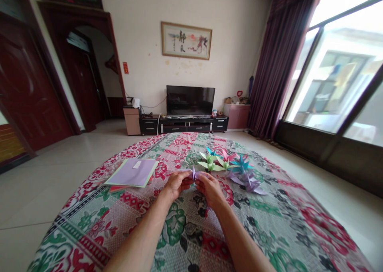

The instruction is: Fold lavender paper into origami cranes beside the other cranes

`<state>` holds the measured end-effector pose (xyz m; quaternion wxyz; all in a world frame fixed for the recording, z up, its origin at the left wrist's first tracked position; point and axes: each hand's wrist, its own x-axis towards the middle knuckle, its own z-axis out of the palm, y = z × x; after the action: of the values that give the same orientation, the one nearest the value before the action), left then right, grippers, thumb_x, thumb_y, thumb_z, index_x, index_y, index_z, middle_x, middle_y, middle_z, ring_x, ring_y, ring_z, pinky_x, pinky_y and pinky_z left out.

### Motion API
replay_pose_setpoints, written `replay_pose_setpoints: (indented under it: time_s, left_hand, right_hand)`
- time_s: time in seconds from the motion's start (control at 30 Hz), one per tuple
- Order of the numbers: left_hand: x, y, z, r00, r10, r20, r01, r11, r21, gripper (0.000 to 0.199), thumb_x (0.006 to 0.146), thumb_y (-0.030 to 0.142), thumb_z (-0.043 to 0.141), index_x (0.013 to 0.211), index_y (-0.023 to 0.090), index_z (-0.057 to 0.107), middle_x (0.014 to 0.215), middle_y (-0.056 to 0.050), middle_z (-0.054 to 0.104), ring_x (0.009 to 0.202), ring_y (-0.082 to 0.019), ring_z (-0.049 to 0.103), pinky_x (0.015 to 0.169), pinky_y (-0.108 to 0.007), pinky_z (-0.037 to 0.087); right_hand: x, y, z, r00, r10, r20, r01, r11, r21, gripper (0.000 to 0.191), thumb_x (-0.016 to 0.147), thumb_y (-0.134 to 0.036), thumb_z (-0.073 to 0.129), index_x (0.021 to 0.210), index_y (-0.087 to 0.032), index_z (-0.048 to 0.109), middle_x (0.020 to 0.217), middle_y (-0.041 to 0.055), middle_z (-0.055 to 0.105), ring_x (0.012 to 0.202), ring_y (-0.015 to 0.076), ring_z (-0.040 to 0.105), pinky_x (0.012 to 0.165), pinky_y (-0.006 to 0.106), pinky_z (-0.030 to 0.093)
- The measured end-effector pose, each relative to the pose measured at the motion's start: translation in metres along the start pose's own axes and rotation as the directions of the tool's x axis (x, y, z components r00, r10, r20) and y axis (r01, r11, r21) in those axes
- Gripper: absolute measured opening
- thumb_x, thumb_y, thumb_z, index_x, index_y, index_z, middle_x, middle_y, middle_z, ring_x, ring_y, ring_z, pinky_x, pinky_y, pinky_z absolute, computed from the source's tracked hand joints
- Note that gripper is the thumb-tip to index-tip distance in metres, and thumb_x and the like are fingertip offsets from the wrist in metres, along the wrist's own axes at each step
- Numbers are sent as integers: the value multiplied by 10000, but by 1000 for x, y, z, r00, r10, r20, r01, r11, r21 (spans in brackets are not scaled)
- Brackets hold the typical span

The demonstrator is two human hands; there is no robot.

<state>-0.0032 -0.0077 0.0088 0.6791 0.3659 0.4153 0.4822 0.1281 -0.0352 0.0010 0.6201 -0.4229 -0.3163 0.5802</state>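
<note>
Between my two hands is a small purple origami crane [194, 174], its pointed middle standing up and a wing spreading to each side. My left hand [177, 183] pinches the left wing between thumb and fingers. On the other side, my right hand [211, 187] pinches the right wing the same way. Just beyond and to the right lie folded paper cranes: light green cranes [210, 162], a pink crane [226, 158], blue cranes [241, 164] and purple cranes [249, 182]. Left of my hands rests a stack of square coloured paper [131, 173], purple on top with a small white slip [137, 165].
A round table with a floral cloth [176, 224] spreads under my arms. Past its far edge stand a low black TV cabinet [187, 126] and a television [190, 100]. A dark curtain [272, 64] and large windows are on the right, reddish doors [28, 76] on the left.
</note>
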Motion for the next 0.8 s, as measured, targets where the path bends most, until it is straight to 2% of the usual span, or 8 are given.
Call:
replay_pose_setpoints:
  time_s: [0.13, 0.27, 0.4, 0.6, 0.8]
  left_hand:
    - [-2, 1, 3, 999, 3, -42, -1, 999, 41, 297, 551, 279, 763, 755, 100, 643, 560, -27, 642, 467, -109, 583, 394, -168, 395]
    - [-1, 1, 2, 999, 11, -35, -9, 999, 42, 308, 532, 290, 777, 730, 95, 645, 562, -32, 646, 475, -110, 587, 388, -166, 392]
    - [2, -2, 0, 1000, -1, -2, 1, 1000, -32, 272, 561, 275, 757, 741, 104, 645, 596, -35, 661, 498, -124, 608, 400, -180, 417]
    - [5, -4, 0, 999, -47, -8, 45, 989, -141, 145, 640, 202, 694, 718, 102, 623, 571, -31, 650, 478, -118, 603, 401, -183, 434]
    - [5, -3, 1, 997, -80, -7, 77, 972, -223, 117, 687, 190, 660, 752, 102, 616, 576, -29, 638, 480, -110, 594, 397, -182, 437]
  right_hand:
    - [-1, 2, 0, 1000, 18, 14, -18, 1000, -4, 272, 565, -304, 722, 787, -174, 635, 585, -33, 623, 520, 103, 569, 497, 201, 459]
    - [0, 2, 1, 1000, 21, -8, -21, 1000, -12, 253, 582, -339, 711, 752, -166, 634, 562, -22, 614, 517, 117, 572, 487, 213, 465]
    - [-1, 0, 1, 999, 42, -19, -41, 998, 46, 222, 585, -327, 709, 724, -179, 619, 560, -24, 612, 512, 120, 573, 475, 217, 471]
    - [0, -1, 2, 995, 93, -33, -86, 981, 173, 214, 575, -273, 724, 707, -164, 596, 554, -14, 609, 498, 107, 568, 460, 201, 469]
    - [3, 2, 2, 995, 92, -43, -82, 977, 197, 236, 579, -266, 733, 757, -174, 609, 641, -11, 641, 553, 109, 594, 466, 190, 468]
